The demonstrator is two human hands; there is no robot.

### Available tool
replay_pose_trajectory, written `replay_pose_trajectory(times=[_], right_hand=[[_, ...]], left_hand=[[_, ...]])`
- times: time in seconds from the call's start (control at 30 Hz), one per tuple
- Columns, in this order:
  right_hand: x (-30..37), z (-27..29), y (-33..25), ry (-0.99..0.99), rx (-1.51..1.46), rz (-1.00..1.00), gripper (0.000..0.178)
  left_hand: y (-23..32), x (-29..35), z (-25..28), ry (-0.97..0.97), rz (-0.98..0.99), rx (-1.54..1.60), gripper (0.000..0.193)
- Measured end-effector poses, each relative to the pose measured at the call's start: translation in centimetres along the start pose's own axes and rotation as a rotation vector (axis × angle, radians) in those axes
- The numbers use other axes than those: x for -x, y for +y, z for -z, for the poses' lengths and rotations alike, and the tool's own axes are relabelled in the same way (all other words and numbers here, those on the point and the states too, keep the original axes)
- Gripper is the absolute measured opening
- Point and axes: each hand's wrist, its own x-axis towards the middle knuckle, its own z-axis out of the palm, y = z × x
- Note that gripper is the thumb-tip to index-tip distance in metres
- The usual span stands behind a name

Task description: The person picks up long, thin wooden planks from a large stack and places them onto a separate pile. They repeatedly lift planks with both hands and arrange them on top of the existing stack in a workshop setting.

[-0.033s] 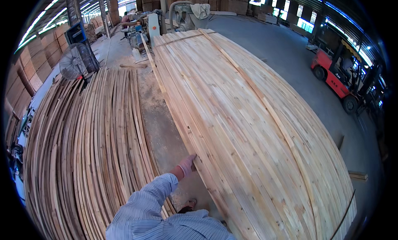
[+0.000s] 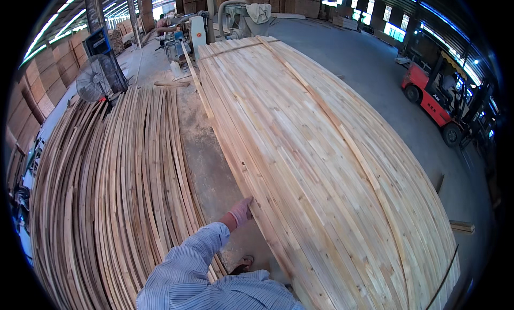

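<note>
Touching pale boards (image 2: pixel 292 160) at their edge, left hand (image 2: pixel 241 211), finger closure unclear

So the left arm (image 2: pixel 187 262) comes in from the lower edge in a blue-and-white striped sleeve, slanting forward and to the right across the front of the body, with a strip of bare wrist (image 2: pixel 229 221) showing past the cuff. The left grip (image 2: pixel 241 211) is in what looks like a pale pinkish glove, fingers (image 2: pixel 248 202) pointing forward and right, though tbh how tightly they're curled is too small to tell. Down below, one foot (image 2: pixel 247 261) pokes out just ahead of the striped torso (image 2: pixel 235 292).
</note>
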Motion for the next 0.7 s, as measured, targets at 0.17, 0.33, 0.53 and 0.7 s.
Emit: replay_pose_trajectory(times=[0.17,0.33,0.53,0.7], right_hand=[[-6.4,4.6,-8.8,-0.007,-0.245,0.135,0.033],[-12.6,6.4,-18.1,0.136,-0.457,0.2,0.033],[-15.3,13.8,-27.4,0.038,-0.45,0.272,0.037],[-16.8,15.3,-34.0,0.321,-0.713,0.439,0.038]], left_hand=[[-1.2,4.0,-2.9,-0.122,-0.005,-0.016,0.038],[-9.1,7.1,-3.5,-0.274,0.258,-0.133,0.041],[-21.8,10.8,-3.2,-0.787,0.544,-0.29,0.035],[-18.0,10.7,-5.5,-0.317,0.417,-0.096,0.033]])
